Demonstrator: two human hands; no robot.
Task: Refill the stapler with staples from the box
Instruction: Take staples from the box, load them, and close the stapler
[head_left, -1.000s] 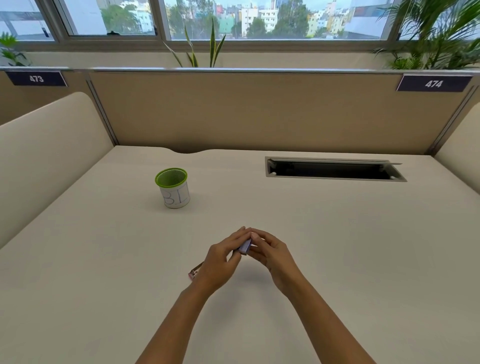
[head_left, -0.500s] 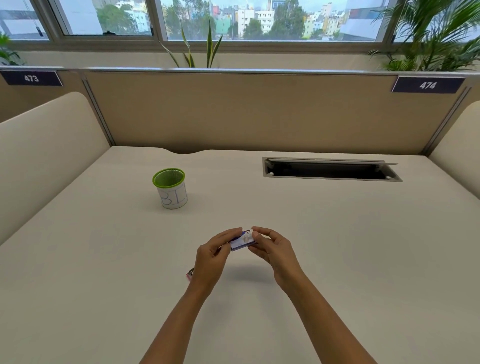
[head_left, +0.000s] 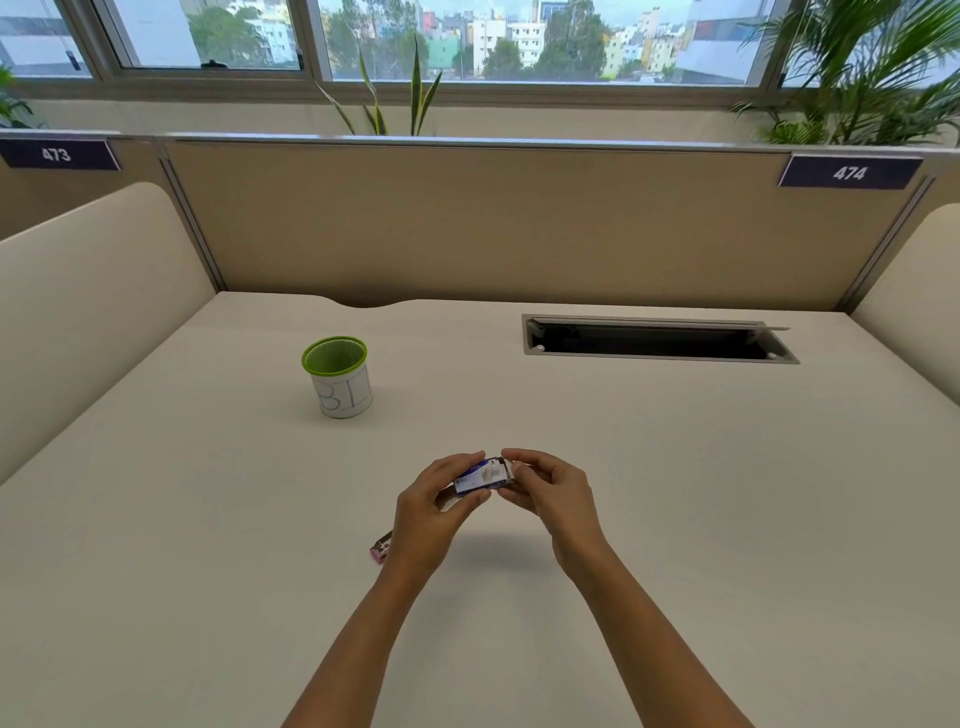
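Observation:
A small blue and white staple box (head_left: 482, 476) is held a little above the desk between both hands. My left hand (head_left: 431, 512) grips its left end with thumb and fingers. My right hand (head_left: 550, 493) pinches its right end, where a flap or inner tray shows. A small pink stapler (head_left: 381, 548) lies on the desk just left of my left wrist, mostly hidden behind it.
A white mesh cup with a green rim (head_left: 338, 375) stands at the back left of the beige desk (head_left: 675, 493). An open cable slot (head_left: 657, 343) is cut into the desk at the back right. Padded dividers close both sides and a panel closes the back.
The box, first hidden edge-on between the fingers, has been turned so its printed face shows. Both hands rose slightly and spread to the box's ends.

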